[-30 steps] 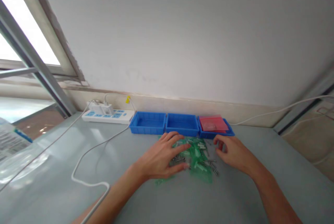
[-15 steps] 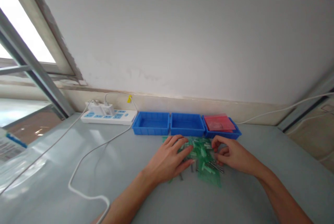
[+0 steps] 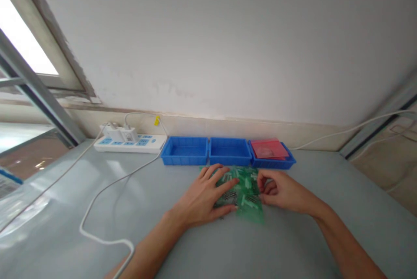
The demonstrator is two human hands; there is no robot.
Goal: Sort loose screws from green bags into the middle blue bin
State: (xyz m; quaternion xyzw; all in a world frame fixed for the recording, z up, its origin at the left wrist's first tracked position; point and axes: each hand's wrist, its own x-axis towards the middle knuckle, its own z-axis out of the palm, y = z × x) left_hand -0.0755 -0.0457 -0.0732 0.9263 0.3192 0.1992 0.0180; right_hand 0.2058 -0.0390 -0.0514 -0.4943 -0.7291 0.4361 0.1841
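Green see-through plastic bags (image 3: 249, 211) lie on the grey tabletop in front of the trays. Metal screws (image 3: 252, 198) and white plastic pieces that look like wall plugs show in and under the green film. My left hand (image 3: 203, 196) lies palm down across the left part of the pile, its fingers stretched and spread. At the pile's right edge, my right hand (image 3: 276, 190) is closed in a pinch on the side of a green plastic bag. Its fingertips partly hide the grip. A small metal tip pokes out below my left thumb.
Three blue trays stand in a row by the wall: left (image 3: 185, 159), middle (image 3: 230, 158) and right (image 3: 276, 164). Red plastic bags (image 3: 269, 148) lie in the right one. A white power strip (image 3: 130, 145) sits left of them, and its white cable (image 3: 94, 237) crosses the tabletop.
The view has shifted slightly. Screws that stuck out by my right hand now lie under green film, and the bag looks flatter. My left hand stays spread on the pile.
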